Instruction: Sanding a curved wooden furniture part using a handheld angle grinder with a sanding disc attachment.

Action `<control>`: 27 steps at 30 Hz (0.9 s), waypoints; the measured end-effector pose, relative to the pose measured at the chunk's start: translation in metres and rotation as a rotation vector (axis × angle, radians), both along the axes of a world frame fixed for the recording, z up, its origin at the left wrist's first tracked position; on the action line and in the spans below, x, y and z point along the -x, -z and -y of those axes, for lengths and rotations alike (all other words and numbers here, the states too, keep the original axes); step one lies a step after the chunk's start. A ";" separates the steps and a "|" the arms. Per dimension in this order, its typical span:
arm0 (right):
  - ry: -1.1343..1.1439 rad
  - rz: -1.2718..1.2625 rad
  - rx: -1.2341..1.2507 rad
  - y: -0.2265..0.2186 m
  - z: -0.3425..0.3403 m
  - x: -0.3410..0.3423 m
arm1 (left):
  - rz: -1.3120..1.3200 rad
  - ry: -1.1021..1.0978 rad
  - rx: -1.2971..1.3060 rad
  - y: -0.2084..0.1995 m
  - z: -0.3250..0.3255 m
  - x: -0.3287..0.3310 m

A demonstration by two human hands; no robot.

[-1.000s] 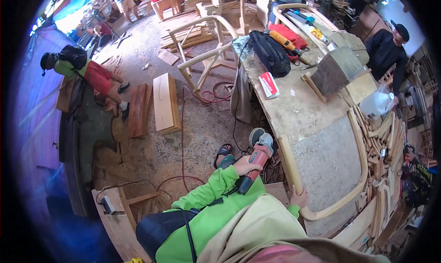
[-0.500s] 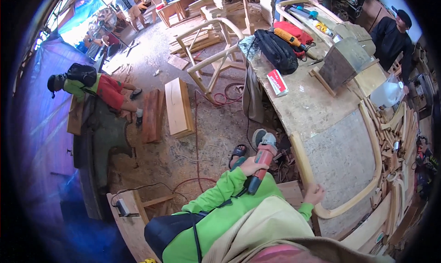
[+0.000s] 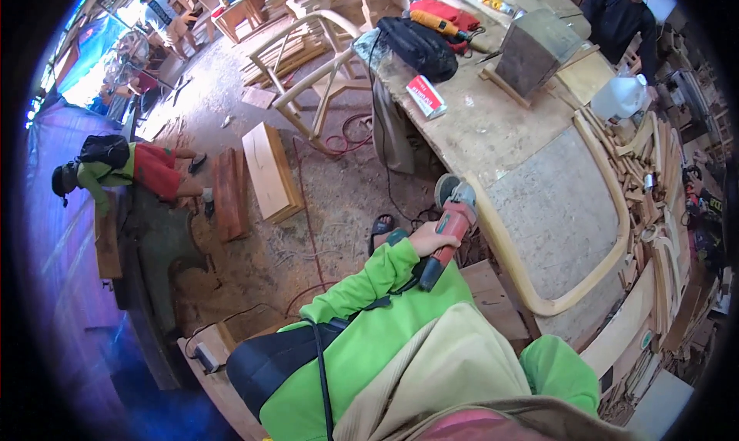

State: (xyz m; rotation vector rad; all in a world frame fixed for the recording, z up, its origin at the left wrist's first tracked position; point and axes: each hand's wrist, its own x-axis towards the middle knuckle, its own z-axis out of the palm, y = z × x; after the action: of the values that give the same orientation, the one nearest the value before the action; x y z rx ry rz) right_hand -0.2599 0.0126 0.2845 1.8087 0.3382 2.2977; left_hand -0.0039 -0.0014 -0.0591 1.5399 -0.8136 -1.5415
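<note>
My left hand (image 3: pixel 431 239) is wrapped round the body of a red and dark angle grinder (image 3: pixel 456 222), its head and round disc (image 3: pixel 446 188) pointing away from me. The grinder's head is close beside the near-left end of a curved pale wooden frame (image 3: pixel 514 268); whether they touch I cannot tell. That frame lies on the worktable (image 3: pixel 493 137) and bends round in a U shape. Of my right arm only the green sleeve (image 3: pixel 563 373) shows, low at the right, and the hand is hidden.
On the table are a black bag (image 3: pixel 419 50), a red and white box (image 3: pixel 426 97), a grey block-like box (image 3: pixel 539 52) and a translucent jug (image 3: pixel 618 97). Wood scraps (image 3: pixel 654 202) pile up at right. Timber blocks (image 3: pixel 273 171) and a red hose (image 3: pixel 305 210) lie on the floor. Other people stand nearby.
My right hand has left the wooden frame and drawn back out of sight. My left hand still grips the grinder. The whole view has shifted, with the table sliding left and up.
</note>
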 end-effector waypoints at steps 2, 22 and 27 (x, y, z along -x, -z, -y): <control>-0.019 0.002 0.036 -0.003 0.003 0.003 | 0.017 0.051 -0.044 0.002 -0.002 0.004; -0.360 0.072 0.158 -0.002 0.050 -0.034 | -0.013 -0.098 -0.078 0.000 -0.007 -0.023; -0.409 0.072 0.164 -0.004 0.056 -0.048 | -0.050 -0.091 -0.080 -0.012 0.001 -0.030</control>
State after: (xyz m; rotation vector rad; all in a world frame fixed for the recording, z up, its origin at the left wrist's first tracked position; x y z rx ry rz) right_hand -0.2118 -0.0438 0.2887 1.6958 0.9314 2.4937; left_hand 0.0265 -0.0026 -0.0472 1.5673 -0.6515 -1.5557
